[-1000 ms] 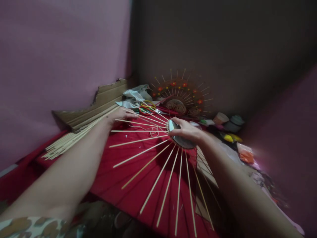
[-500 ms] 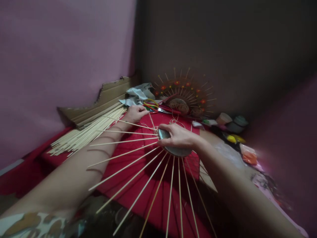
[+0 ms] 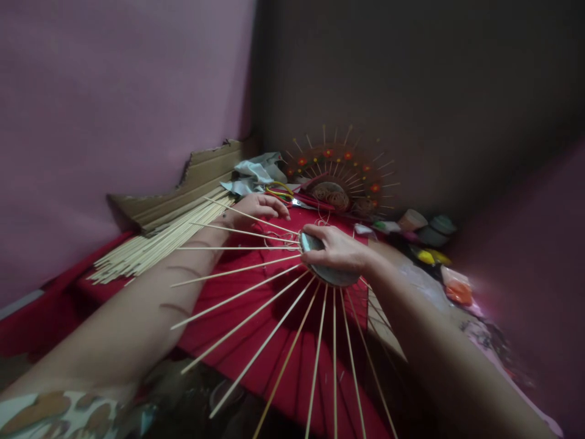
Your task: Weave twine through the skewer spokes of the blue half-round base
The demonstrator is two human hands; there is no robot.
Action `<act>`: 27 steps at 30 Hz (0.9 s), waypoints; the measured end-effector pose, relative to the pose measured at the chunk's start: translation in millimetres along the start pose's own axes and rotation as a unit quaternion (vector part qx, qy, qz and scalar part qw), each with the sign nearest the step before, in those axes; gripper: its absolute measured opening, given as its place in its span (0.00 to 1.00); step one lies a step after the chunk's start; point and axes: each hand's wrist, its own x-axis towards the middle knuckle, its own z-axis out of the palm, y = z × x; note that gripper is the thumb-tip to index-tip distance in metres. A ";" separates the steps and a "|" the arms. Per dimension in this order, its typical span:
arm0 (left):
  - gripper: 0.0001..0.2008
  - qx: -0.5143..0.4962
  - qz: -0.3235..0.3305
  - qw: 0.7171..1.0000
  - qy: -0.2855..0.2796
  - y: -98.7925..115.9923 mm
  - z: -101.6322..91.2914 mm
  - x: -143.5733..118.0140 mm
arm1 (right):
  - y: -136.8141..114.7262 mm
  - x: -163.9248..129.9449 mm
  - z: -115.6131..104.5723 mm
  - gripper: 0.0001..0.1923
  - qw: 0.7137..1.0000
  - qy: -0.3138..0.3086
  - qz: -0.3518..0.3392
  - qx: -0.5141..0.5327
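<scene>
My right hand grips a round disc with a pale bluish top, thumb and fingers closed over its left edge. Thin wooden sticks fan out from the disc's rim to the left and toward me. My left hand hovers just up and left of the disc, its fingers loosely bent and a little apart. No strand shows clearly at those fingertips. Thin brown twine lies in loops on the red cloth by the disc's left edge, partly behind the sticks.
A bundle of loose sticks lies at left by torn cardboard. Scissors with yellow and red handles rest behind my left hand. A flowered stick fan leans at the back. An orange packet and cups stand right.
My left hand has moved right and its fingers have loosened; the strand stretched from them to the disc no longer shows. The disc has shifted slightly right and turned a little in my right hand.
</scene>
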 end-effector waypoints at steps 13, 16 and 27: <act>0.06 -0.013 -0.183 0.973 -0.140 19.9 7.1 -25.4 | 23.0 3.4 -4.6 0.08 0.999 0.016 0.030 0.031; 0.11 -0.001 -0.157 0.980 -0.125 15.4 -15.0 -24.6 | 28.7 4.4 -5.5 0.11 0.998 0.019 0.045 0.037; 0.07 -0.042 -0.124 0.991 0.034 -10.2 -72.9 -43.7 | 40.4 6.2 -5.8 0.19 0.995 0.030 0.096 0.026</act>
